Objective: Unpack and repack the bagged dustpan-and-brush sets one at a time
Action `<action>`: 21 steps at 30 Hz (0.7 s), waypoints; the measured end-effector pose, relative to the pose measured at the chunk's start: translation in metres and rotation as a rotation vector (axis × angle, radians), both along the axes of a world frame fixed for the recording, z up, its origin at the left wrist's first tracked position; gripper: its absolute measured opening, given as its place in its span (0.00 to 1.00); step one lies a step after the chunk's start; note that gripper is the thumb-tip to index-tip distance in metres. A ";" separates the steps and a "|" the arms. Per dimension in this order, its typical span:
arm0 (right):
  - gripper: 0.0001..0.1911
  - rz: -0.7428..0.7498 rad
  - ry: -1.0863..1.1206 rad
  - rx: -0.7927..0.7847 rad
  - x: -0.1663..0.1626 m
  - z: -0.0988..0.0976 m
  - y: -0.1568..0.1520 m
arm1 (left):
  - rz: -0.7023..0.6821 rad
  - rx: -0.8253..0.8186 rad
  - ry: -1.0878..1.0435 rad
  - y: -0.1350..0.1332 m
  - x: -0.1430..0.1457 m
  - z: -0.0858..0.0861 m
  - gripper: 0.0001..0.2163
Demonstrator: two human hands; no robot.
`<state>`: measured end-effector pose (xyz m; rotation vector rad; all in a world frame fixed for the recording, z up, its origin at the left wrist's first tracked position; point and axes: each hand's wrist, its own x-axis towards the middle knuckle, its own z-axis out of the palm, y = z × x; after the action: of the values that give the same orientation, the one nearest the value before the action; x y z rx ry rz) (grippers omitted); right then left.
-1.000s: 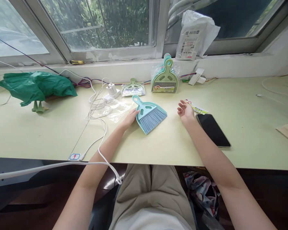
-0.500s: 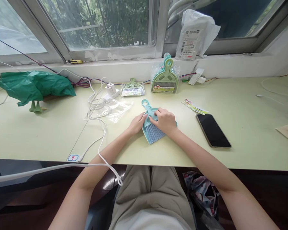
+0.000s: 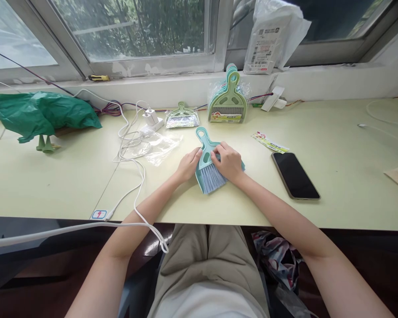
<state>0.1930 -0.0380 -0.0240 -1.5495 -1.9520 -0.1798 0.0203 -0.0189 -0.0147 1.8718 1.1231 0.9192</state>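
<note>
A small teal brush-and-dustpan set [image 3: 208, 169] lies on the pale green table [image 3: 53, 176] in front of me, handle pointing away, grey-blue bristles towards me. My left hand [image 3: 187, 164] grips its left edge with curled fingers. My right hand [image 3: 227, 161] lies over its right half, fingers closed on it. A stack of bagged green and teal dustpan sets [image 3: 227, 100] leans against the sill behind. One flat bagged set [image 3: 181, 119] lies to the left of the stack.
An empty clear plastic bag [image 3: 155, 146] and white charger cables [image 3: 132, 145] lie left of my hands. A black phone [image 3: 295, 175] and a paper label [image 3: 269, 142] lie to the right. A green plastic bag [image 3: 43, 114] sits far left. A white parcel [image 3: 270, 37] stands on the sill.
My right hand came from beside the paper label onto the teal set. Both hands now hold it, and it has shifted a little to the right, nearer me.
</note>
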 end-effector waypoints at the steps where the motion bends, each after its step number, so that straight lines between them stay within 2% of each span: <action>1: 0.15 -0.002 0.020 -0.005 0.000 0.000 0.001 | -0.016 0.005 -0.006 0.001 0.000 0.001 0.21; 7: 0.14 0.016 0.138 -0.039 -0.001 0.003 0.000 | -0.064 0.006 -0.035 0.005 -0.002 0.003 0.21; 14: 0.15 0.051 0.690 0.090 0.008 0.016 -0.007 | 0.015 -0.147 -0.087 0.022 -0.017 -0.004 0.17; 17: 0.15 0.025 0.700 0.121 0.023 0.021 -0.001 | 0.013 -0.105 -0.024 0.027 -0.026 -0.004 0.18; 21: 0.18 -0.031 0.625 0.059 0.051 0.027 0.014 | 0.032 -0.054 0.103 0.032 -0.035 -0.003 0.18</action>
<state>0.2444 -0.0235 0.0034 -1.3826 -1.4159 0.2125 -0.0146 0.0129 -0.0175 1.8803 1.2310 0.8102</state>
